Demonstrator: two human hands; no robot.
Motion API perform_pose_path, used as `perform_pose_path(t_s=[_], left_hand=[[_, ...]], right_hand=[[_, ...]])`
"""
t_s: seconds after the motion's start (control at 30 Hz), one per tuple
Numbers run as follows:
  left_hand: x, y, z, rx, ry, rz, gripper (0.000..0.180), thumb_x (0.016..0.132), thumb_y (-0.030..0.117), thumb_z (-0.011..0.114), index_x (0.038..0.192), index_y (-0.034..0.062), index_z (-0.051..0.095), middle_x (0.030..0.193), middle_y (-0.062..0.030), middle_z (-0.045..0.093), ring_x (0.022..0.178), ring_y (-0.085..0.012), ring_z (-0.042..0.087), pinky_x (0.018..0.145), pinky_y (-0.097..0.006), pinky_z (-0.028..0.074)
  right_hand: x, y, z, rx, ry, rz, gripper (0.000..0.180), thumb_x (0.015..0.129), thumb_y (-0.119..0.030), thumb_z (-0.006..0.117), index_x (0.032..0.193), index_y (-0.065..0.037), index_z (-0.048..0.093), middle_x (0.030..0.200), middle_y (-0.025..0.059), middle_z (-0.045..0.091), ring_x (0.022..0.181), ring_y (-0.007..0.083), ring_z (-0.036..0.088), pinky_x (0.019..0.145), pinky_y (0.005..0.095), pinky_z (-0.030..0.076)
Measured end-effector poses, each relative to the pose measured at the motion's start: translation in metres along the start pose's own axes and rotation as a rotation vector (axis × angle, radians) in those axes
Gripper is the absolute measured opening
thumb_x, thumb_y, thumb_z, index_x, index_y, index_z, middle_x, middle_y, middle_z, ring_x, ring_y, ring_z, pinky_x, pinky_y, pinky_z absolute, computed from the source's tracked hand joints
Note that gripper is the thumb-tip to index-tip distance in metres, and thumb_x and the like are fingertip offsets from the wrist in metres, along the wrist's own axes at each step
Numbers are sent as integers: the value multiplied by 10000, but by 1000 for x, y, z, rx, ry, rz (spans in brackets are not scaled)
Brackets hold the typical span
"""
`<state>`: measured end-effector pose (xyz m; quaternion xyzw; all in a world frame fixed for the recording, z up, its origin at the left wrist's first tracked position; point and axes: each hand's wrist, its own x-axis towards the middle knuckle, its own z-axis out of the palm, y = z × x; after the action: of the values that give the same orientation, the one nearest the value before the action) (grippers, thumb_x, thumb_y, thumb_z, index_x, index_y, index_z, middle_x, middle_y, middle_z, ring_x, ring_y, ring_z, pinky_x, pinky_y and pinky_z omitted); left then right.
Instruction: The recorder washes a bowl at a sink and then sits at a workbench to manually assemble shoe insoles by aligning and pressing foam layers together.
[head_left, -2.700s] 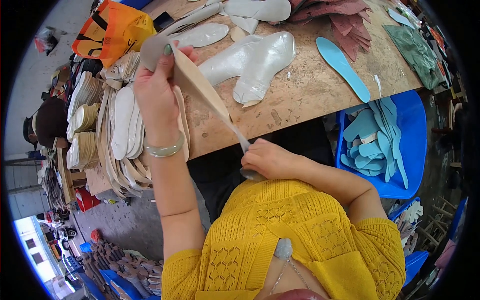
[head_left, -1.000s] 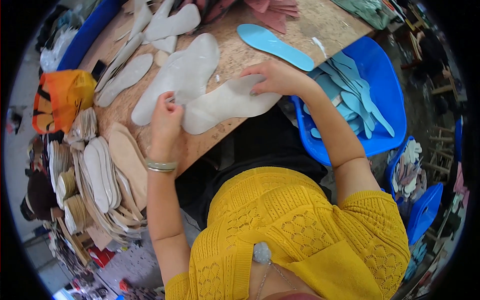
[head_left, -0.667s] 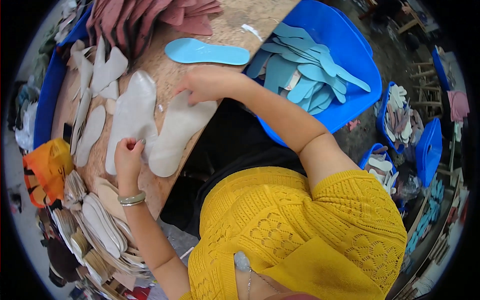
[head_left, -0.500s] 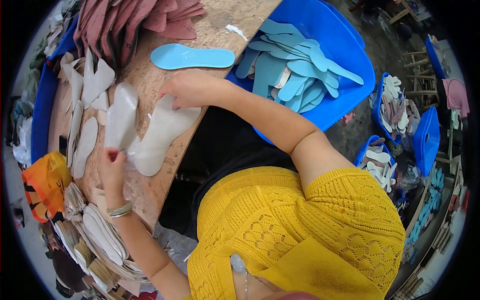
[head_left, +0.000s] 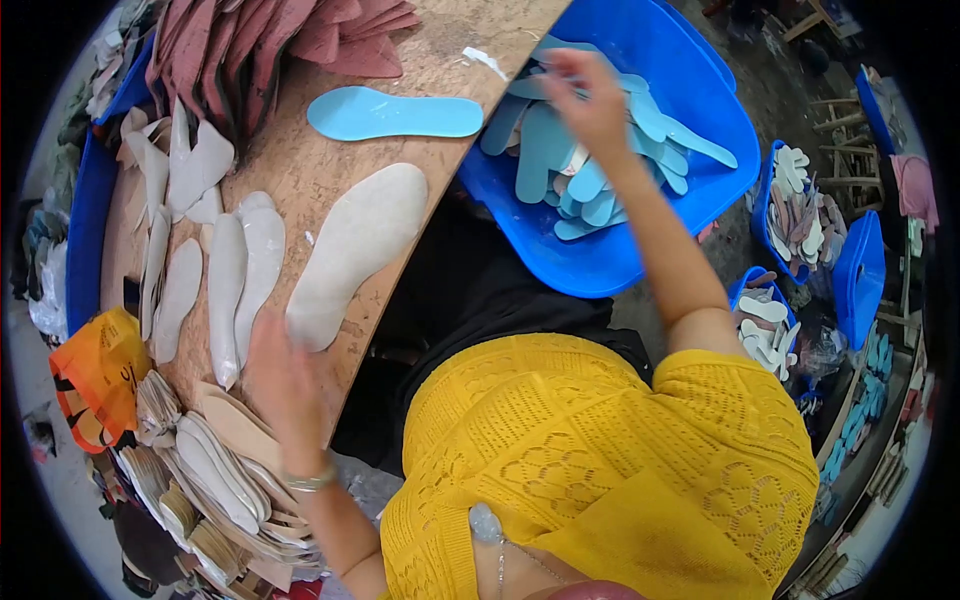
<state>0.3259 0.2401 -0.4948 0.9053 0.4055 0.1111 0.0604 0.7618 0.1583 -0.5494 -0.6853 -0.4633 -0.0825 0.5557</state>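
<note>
Over the blue bin (head_left: 600, 272), my right hand (head_left: 592, 105) reaches in with thumb and fingers apart; no item shows in it. Light-blue insoles (head_left: 545, 150) lie heaped below that hand. Motion smears my left hand (head_left: 285, 380) at the near edge of the wooden table (head_left: 300, 165), beside the heel end of a pale insole (head_left: 360, 245); its fingers are too blurred to read. This pale insole lies flat on the wood. Farther back rests a single light-blue insole (head_left: 395, 114). Left of the pale one are two narrow whitish pieces (head_left: 262, 260) side by side.
Dark-pink sheets (head_left: 240, 60) are stacked at the table's far left. Curled whitish scraps (head_left: 195, 165) lie beneath them. An orange bag (head_left: 100, 370) and stacked pale insoles (head_left: 215, 475) crowd the near left. More bins of insoles (head_left: 795, 215) stand on the floor at right.
My right hand has left the pale insole and swung right over the blue bin. My left hand has moved nearer and right. The pale insole now lies apart from the whitish pieces.
</note>
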Motion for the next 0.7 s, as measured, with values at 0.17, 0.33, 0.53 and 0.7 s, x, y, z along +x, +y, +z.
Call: perform_pose_path(t_s=[0.17, 0.33, 0.53, 0.7], left_hand=[[-29, 43, 18, -36, -47, 23, 386, 862, 162, 579, 1222, 37, 520, 1328, -136, 469, 1263, -319, 392, 1047, -445, 290], [-45, 36, 17, -38, -11, -11, 380, 860, 176, 585, 1225, 81, 537, 1316, -98, 490, 1251, -287, 416, 1039, -448, 293], [-59, 32, 17, -75, 121, -79, 376, 815, 151, 638, 1169, 56, 554, 1237, -127, 520, 1176, -312, 463, 998, -444, 340], [-71, 24, 25, -233, 259, -166, 341, 759, 105, 689, 1070, 29, 574, 1123, -148, 546, 1079, -327, 508, 936, -434, 402]], right_hand=[[-42, 186, -121, -1069, -654, 259, 707, 676, -135, 736, 1312, -101, 429, 1336, 148, 449, 1212, 363, 423, 998, 415, 380], [-11, 237, -186, -784, -210, 251, 323, 923, -316, 428, 1138, -157, 609, 1006, 182, 630, 947, 357, 609, 787, 408, 470], [74, 99, -215, -775, 299, 35, 304, 887, -248, 461, 1143, -253, 625, 1056, 101, 651, 951, 268, 630, 792, 348, 483], [66, -74, -93, 484, 221, 260, 291, 886, -21, 433, 1122, 61, 581, 1132, 139, 602, 947, 196, 609, 863, 283, 494]])
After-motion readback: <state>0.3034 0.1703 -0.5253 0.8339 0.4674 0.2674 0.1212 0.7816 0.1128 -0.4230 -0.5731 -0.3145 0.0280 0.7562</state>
